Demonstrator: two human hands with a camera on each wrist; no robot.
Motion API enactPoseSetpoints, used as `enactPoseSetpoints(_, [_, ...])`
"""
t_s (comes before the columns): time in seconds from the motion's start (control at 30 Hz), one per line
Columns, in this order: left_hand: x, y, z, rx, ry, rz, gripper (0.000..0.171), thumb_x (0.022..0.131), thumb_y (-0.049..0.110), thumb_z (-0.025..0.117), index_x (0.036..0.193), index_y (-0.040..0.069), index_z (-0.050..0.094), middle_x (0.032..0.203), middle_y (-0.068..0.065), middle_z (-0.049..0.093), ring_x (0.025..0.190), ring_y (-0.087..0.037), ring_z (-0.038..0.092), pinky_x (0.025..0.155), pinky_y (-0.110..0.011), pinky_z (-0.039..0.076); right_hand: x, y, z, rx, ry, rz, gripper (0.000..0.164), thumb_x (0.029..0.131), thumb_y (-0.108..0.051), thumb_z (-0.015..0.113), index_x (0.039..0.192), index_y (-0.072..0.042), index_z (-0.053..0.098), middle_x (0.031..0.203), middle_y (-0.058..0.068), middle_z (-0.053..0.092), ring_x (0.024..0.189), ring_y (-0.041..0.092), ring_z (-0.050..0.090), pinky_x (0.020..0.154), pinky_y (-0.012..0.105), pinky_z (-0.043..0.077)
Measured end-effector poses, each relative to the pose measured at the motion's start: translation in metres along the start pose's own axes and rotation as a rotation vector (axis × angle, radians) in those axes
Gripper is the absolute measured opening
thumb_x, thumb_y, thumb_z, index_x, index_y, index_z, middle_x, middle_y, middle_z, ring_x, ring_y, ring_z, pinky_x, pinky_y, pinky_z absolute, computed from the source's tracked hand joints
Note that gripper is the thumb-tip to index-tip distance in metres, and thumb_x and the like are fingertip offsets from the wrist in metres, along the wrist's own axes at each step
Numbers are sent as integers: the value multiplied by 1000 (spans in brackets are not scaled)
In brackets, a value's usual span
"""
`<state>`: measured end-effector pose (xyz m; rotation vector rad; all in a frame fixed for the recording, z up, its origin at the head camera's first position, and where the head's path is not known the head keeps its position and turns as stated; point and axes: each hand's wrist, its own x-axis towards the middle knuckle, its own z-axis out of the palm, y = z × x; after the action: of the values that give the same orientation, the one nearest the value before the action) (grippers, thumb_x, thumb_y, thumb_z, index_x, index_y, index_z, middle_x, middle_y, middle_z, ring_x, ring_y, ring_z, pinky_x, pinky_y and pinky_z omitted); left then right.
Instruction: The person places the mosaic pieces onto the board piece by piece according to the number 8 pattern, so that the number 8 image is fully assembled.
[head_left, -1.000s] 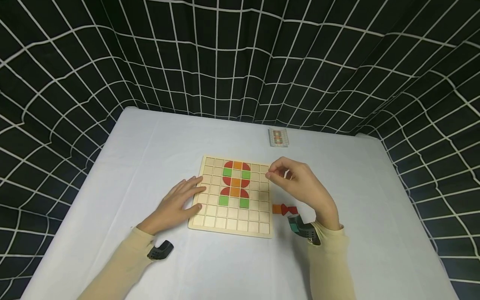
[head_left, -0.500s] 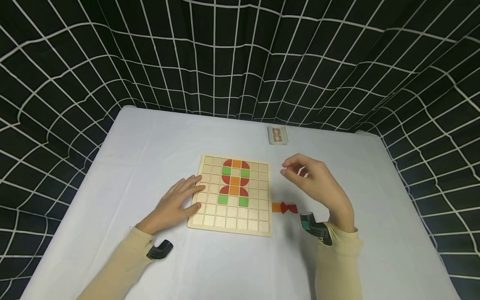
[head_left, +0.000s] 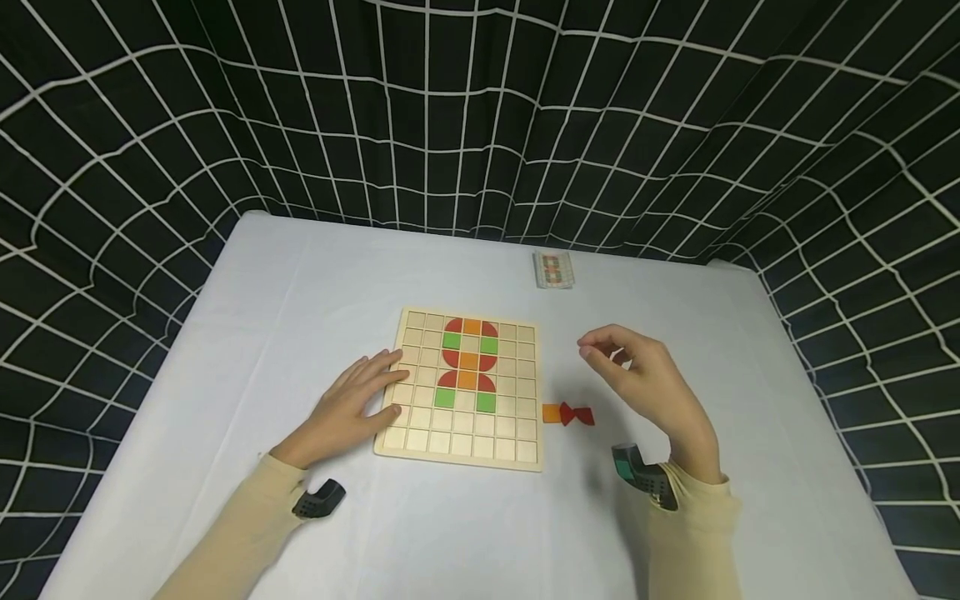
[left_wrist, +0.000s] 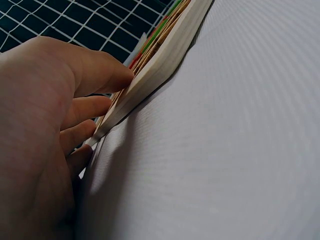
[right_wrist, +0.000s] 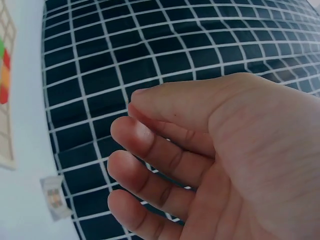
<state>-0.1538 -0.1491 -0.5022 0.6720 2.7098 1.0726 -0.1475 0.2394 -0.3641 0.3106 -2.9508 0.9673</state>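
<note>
A pale wooden grid board [head_left: 465,446] lies on the white table, with red rounded pieces [head_left: 487,362], orange squares [head_left: 467,380] and green squares [head_left: 445,397] set in its cells. Straight, spread fingers of my left hand [head_left: 348,412] rest on the board's left edge; the left wrist view shows the thumb and fingers at the wooden rim [left_wrist: 162,67]. Beyond the board's right side, my right hand [head_left: 652,379] hovers over the table, fingers loosely curled, thumb by the index finger. Nothing shows in its grasp in the right wrist view, where bare fingertips [right_wrist: 127,167] face the camera.
Just off the board's right edge lie an orange square piece [head_left: 551,413] and red pieces [head_left: 581,416] in a row. A small stack of pattern cards [head_left: 553,270] sits toward the table's back edge. Black cloth with white grid lines [head_left: 465,125] surrounds the table.
My right hand has moved right, away from the board's right edge, and slightly back toward me. My left hand stays on the board, and the pieces keep their places.
</note>
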Motion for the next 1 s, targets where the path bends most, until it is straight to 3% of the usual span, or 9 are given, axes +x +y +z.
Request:
enactPoseSetpoints(0.6, [1,-1,2,11,2,4,55,96,28,67,147,14,53,167,0,30,158,-26,19,133,-48,11,-22,41,21,-39,-169,119,14,97,-12,66,110,-11,71,86,-2,66,85,17,57,74,25,52])
enactPoseSetpoints(0.8, [0,-2,2,12,4,-2,55,96,28,68,147,14,53,168,0,30,158,-27,19,133,-48,10,-28,55,31,-28,-216,171,18,93,-11,68,111,-9,69,94,2,62,84,19,54,63,22,51])
enactPoseSetpoints(1.0, [1,-1,2,14,4,1,55,95,27,68,147,13,53,167,-1,30,158,-27,20,133,-48,10,-30,66,41,-46,-261,194,25,90,-16,76,112,-8,68,97,4,61,87,18,54,71,23,51])
